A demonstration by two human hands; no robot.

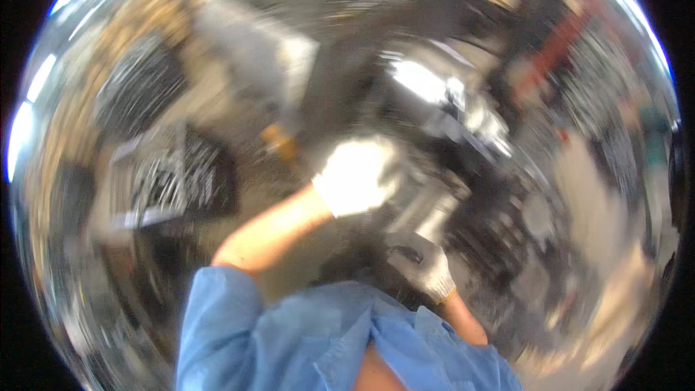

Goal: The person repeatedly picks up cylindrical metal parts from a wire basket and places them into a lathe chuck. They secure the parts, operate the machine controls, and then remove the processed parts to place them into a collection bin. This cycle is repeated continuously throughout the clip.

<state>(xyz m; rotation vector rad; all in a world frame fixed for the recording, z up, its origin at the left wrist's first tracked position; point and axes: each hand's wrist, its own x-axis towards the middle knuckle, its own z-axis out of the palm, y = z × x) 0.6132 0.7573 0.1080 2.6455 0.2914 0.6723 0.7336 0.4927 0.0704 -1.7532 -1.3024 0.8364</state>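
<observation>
My left hand, in a white work glove, is in the middle of the view, overexposed and blurred, with its fingers towards a grey metal part. Lower and to the right, my right hand, in a white knit glove with a yellow cuff edge, has curled fingers beside the lower end of that part. Whether either hand grips the metal cannot be made out. Beyond them, a machine with shiny metal parts catches the light. Motion blur hides the fingertips and most detail.
To the left stands an open crate with many small dark metallic pieces, and behind it a dark bin. A grey box-like surface lies ahead, near an orange object. A red post or beam rises at the upper right.
</observation>
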